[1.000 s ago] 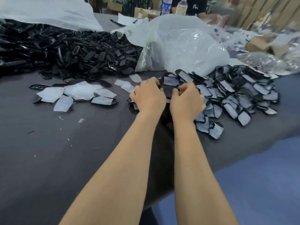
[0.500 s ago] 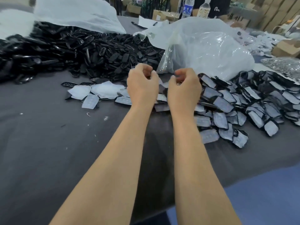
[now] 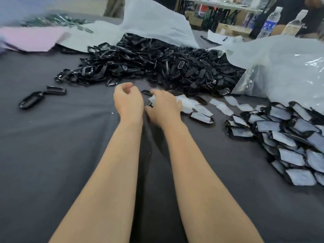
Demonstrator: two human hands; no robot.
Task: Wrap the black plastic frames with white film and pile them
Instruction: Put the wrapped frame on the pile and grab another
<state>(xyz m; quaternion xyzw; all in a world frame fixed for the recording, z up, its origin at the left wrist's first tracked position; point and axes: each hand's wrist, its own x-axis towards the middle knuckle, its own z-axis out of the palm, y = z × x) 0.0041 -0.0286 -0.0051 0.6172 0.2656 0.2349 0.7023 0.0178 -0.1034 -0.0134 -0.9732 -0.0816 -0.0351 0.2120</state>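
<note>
Clear bag (image 3: 280, 72): a crinkled, glossy plastic bag is seen at 2 o'clock from the hands. Something pale fills it, but what it is cannot be told.
White sheet (image 3: 157, 23): soft and matt, it is lifted at 12 o'clock, and the frame heap (image 3: 157, 67) spills out from under it.
Frame heap: glossy black plastic frames, oblong with rounded ends, lie tangled and point every way.
Bottles (image 3: 268, 23): two clear plastic ones stand upright at 1 o'clock, far back; their contents cannot be made out.
Loose frames (image 3: 31, 100): two lie flat at 9 o'clock. The long axis of the nearer one runs from 8 to 2 o'clock, that of the farther one about 9 to 3.
Small frame (image 3: 148, 92): it lies just beyond the right fingertips, its long axis running from 10 to 4 o'clock.
Film pieces (image 3: 220, 106): thin, translucent white patches are strewn at 3 o'clock.
Wrapped pile (image 3: 289, 137): film-covered frames are overlapped like scales at 4 o'clock.
Left hand (image 3: 128, 102): the fingers are curled inward; whether anything is grasped cannot be told.
Right hand (image 3: 164, 109): it is blurred, and it is curled round a film scrap (image 3: 151, 99) whose corner shows by the thumb.
Table cloth (image 3: 52, 155): a dark grey, matt fabric is spread beneath everything.
</note>
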